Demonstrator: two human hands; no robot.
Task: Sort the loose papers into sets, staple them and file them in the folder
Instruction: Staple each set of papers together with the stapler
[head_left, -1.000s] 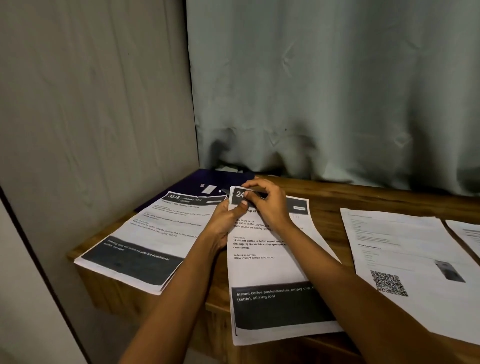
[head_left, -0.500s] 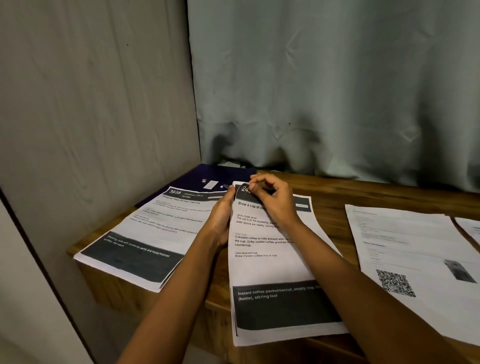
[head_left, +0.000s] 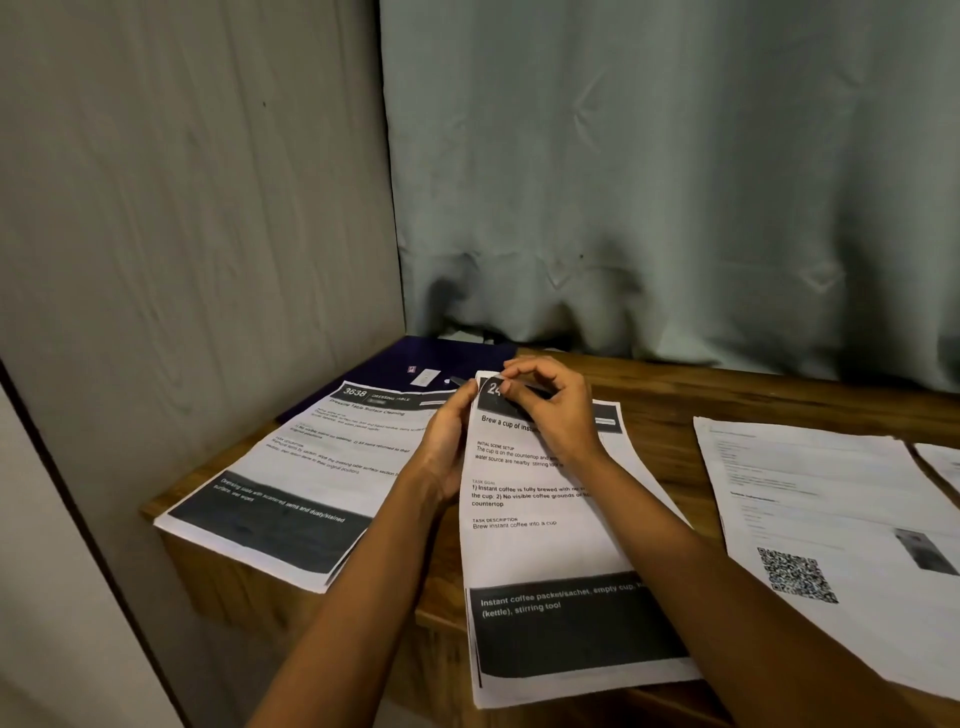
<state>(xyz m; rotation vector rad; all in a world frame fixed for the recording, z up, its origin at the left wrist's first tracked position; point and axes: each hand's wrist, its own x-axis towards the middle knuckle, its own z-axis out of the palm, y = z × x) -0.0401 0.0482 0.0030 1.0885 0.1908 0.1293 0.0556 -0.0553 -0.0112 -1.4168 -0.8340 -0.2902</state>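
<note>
since a second ago the left hand (head_left: 445, 437) has slid off the top of the coffee set (head_left: 545, 545) to that set's left edge, and the right hand's fingers (head_left: 524, 371) have arched higher over its far left corner. the coffee set, a stack of printed sheets headed "brew a cup of insta…", lies on the wooden table (head_left: 727, 400) with its near end hanging past the table edge and its far left corner lifted a little. the right hand (head_left: 553, 413) is curled over that corner, fingers closed round a slim dark tool that reads as the stapler (head_left: 458, 381); only its tip shows, poking out just left of the corner. left thumb stands against the corner's left edge; the other fingers are hidden, so whether that hand grips the paper cannot be told. just left of the coffee set, a second set headed "3638 dressing table" (head_left: 311, 467), angled. beyond that corner, at the back of the table, the dark purple folder (head_left: 410, 356), lying flat and partly under the dressing table set. right of the coffee set and apart from it, a sheet with a qr code (head_left: 831, 519), then the edge of another sheet (head_left: 943, 462). a pale curtain (head_left: 675, 182) hangs behind.
</note>
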